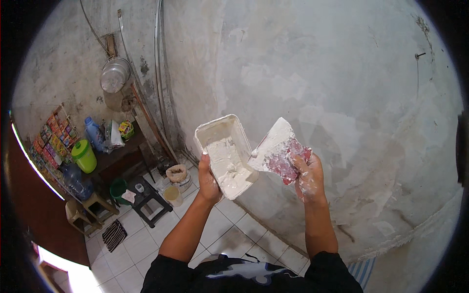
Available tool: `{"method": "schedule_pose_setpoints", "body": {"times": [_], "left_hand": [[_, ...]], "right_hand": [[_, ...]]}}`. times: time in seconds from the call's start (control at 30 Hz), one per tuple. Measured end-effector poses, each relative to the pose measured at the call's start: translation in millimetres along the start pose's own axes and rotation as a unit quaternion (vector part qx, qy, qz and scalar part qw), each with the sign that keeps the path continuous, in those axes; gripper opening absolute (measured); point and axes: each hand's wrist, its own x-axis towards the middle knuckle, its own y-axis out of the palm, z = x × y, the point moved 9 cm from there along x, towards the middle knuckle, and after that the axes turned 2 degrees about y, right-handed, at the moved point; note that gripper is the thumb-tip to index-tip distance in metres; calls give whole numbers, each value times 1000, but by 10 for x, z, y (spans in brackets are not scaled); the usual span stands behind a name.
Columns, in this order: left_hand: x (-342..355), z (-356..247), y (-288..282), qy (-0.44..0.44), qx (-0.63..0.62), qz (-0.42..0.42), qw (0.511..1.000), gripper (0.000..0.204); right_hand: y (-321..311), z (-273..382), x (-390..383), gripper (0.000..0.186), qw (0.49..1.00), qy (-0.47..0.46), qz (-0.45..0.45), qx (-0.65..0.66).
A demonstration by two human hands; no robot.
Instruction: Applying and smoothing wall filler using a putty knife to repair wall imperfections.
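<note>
My left hand (209, 184) is closed around the side of a rectangular whitish plastic tub (221, 128), tilted so its inside faces me. White wall putty (222, 156) lies inside, smeared over the bottom and up the walls. In my right hand (310, 181) is a red putty spreader (279, 149), its broad blade thickly coated in white. One corner of the blade is at the tub's right rim; whether they touch I cannot tell. White smears cover the fingers of my right hand.
A grey patched wall (332, 88) rises in front, with a nail (420, 55) at upper right. Down left on the tiled floor stand a dark stool (151, 198), an open sack (177, 173) and a pale bucket (172, 195). A table (115, 158) holds a green container (84, 156).
</note>
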Motion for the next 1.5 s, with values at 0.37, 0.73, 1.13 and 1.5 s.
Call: {"method": "schedule_pose_setpoints", "body": {"times": [0.37,0.73,1.13,1.5], "left_hand": [[162,77,-135,-6,9,50,999,78],[496,347,121,-48,-91,132,986,75],[613,455,438,-131,-144,153,969,76],[586,424,549,-136,-157,181,961,71]], "right_hand": [[262,-110,-89,19,990,-20,44,-131],[218,-73,-144,25,960,-45,-45,-273],[313,-6,-385,23,957,-29,-185,-220],[443,78,-445,26,959,-10,-185,-214]]}}
